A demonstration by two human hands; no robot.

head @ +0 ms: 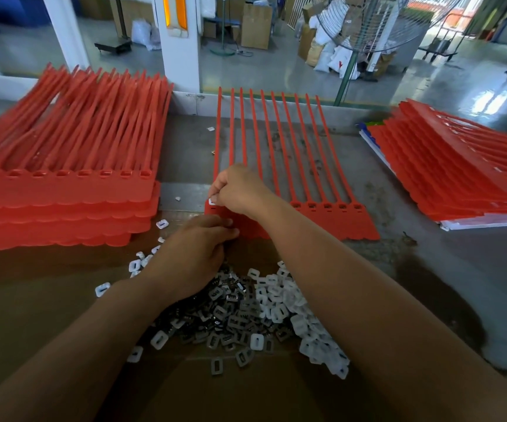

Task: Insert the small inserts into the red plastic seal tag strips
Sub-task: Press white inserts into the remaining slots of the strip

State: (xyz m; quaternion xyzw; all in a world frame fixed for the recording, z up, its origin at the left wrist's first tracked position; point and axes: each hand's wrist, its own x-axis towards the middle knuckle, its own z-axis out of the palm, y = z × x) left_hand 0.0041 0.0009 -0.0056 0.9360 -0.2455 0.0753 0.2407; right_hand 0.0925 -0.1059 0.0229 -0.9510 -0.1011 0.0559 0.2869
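A red plastic sheet of joined seal tag strips (337,222) is laid flat on the grey counter (428,269), just beyond a loose heap of small white and grey inserts (261,315). One white insert (212,201) is pinched by the right hand (237,190) at the sheet's leftmost socket. The left hand (197,251) is held curled at the sheet's near edge; whether anything is gripped cannot be told.

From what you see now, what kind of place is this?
Probably a factory assembly station: stacks of red strips, a heap of inserts, and cartons and sacks behind.
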